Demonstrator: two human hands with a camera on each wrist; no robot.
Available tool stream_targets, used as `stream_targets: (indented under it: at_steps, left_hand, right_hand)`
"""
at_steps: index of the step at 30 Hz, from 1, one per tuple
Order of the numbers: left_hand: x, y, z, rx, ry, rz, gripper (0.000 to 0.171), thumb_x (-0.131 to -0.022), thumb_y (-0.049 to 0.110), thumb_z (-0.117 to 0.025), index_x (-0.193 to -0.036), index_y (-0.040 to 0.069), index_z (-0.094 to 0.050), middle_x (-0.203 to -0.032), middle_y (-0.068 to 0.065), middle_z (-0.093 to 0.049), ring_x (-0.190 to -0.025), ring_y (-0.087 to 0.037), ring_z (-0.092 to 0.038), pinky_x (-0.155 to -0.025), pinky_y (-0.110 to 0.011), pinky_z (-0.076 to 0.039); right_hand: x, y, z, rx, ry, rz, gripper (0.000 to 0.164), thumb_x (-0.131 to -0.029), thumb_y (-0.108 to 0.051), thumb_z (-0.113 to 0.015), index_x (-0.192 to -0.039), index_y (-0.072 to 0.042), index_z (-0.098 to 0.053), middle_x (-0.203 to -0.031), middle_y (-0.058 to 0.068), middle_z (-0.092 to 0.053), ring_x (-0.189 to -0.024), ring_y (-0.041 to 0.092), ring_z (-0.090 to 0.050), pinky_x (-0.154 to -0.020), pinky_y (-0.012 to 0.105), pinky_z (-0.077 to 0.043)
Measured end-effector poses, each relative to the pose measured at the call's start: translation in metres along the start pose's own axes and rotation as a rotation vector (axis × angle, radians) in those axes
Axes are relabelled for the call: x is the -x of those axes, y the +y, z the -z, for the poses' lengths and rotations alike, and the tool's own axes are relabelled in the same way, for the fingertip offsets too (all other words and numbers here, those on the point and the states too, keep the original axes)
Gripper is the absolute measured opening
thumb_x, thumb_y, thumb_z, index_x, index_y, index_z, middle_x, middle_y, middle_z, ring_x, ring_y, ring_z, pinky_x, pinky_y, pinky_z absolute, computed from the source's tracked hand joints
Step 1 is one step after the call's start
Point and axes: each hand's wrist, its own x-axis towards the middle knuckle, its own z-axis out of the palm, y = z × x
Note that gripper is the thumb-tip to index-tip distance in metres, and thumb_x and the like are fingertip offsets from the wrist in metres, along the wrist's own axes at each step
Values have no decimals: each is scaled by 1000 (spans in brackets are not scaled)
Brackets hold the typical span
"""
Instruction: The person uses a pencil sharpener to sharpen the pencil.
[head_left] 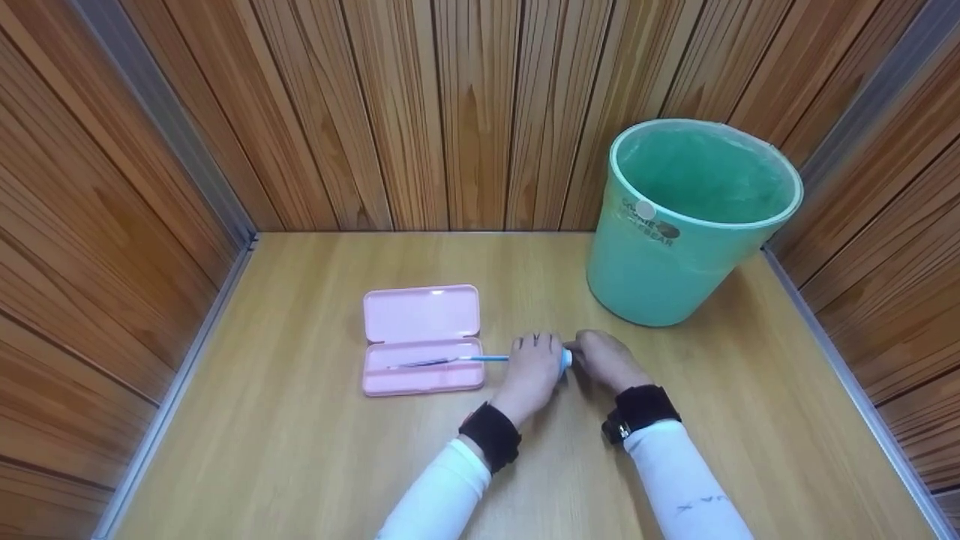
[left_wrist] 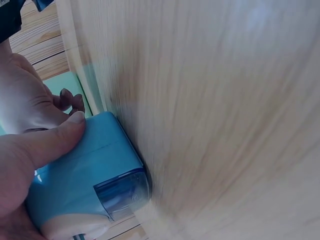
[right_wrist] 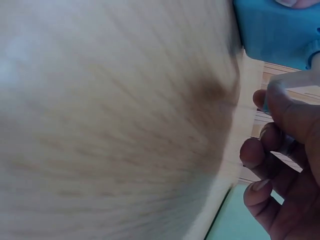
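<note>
1. Head: my left grip clasps the blue sharpener on the worktop, near the slim pencil and open pink case; a green bin stands beyond.
2. Left wrist: my thumb presses its smooth, boxy shell; the drawer is translucent.
3. Right wrist: my right grip pinches the pale crank.

i see a smooth, boxy blue sharpener standing upright, a see-through blue window low on its body, between 4 and 5 o'clock from my head view's middle. its pale crank sits on the 3 o'clock side. a slim blue pencil stretches toward 9 o'clock, nearly level across my view.
</note>
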Motion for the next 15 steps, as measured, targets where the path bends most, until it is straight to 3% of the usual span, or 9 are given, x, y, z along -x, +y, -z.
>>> stream_targets:
  at_steps: [5,9,15]
  left_hand:
    - [1,1,0,5,0,8,46,-94,23,-63,-135,6,-51,-124,-11,-58,-114,-28,-54,-97,-44,-44]
    - [1,2,-2,4,45,11,43,-91,24,-67,-129,6,-54,-119,-9,-60,-109,-28,-56,-93,-42,-45]
    - [1,2,-5,-25,132,12,33,-91,20,-65,-121,6,-58,-110,-8,-62,-99,-26,-58,-86,-40,-47]
  right_hand:
    - [3,-1,-3,30,11,13,15,-94,-2,-57,-94,-4,-72,-74,0,-58,-70,18,-56,-69,39,-51]
    - [8,0,-8,45,42,59,13,-91,-3,-61,-81,-7,-69,-69,-1,-57,-65,17,-54,-65,39,-50]
    - [20,-3,-14,34,81,117,9,-87,-8,-70,-80,-12,-73,-70,-4,-62,-65,17,-59,-65,39,-51]
